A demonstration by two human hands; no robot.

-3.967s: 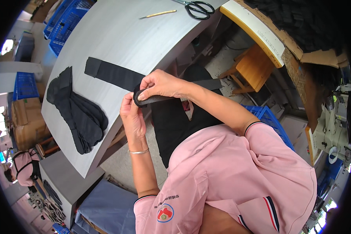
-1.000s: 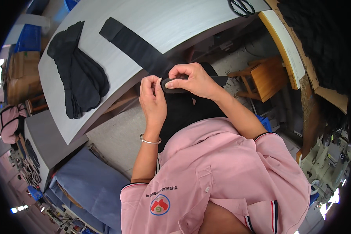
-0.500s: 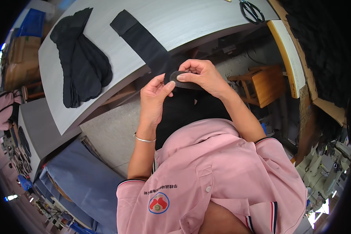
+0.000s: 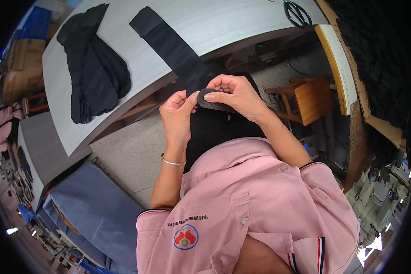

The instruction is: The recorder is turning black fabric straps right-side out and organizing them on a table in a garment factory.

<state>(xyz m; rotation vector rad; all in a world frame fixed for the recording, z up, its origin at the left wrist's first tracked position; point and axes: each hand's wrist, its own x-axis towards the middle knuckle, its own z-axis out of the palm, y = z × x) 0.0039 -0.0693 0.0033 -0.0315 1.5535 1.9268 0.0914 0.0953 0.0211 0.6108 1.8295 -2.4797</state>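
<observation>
A long black fabric strip lies on the table with a wider band at its far end, and its near end drops over the edge toward my hands. My left hand is closed in a pinch on the black fabric at that end. Thumb on top, my right hand grips a dark grey strip with a rounded end, right beside the left fingertips. Whether the grey strip is joined to the black fabric I cannot tell. Both hands are above my lap.
Several black fabric pieces lie stacked on the grey table at left. Black-handled scissors rest near its far right. A wooden stool stands beyond my right arm. Dark fabric fills a cardboard box at right. Blue cloth is at lower left.
My left hand has shifted slightly left and down. More of the grey strip's rounded end shows between my hands. The right hand keeps its grip.
</observation>
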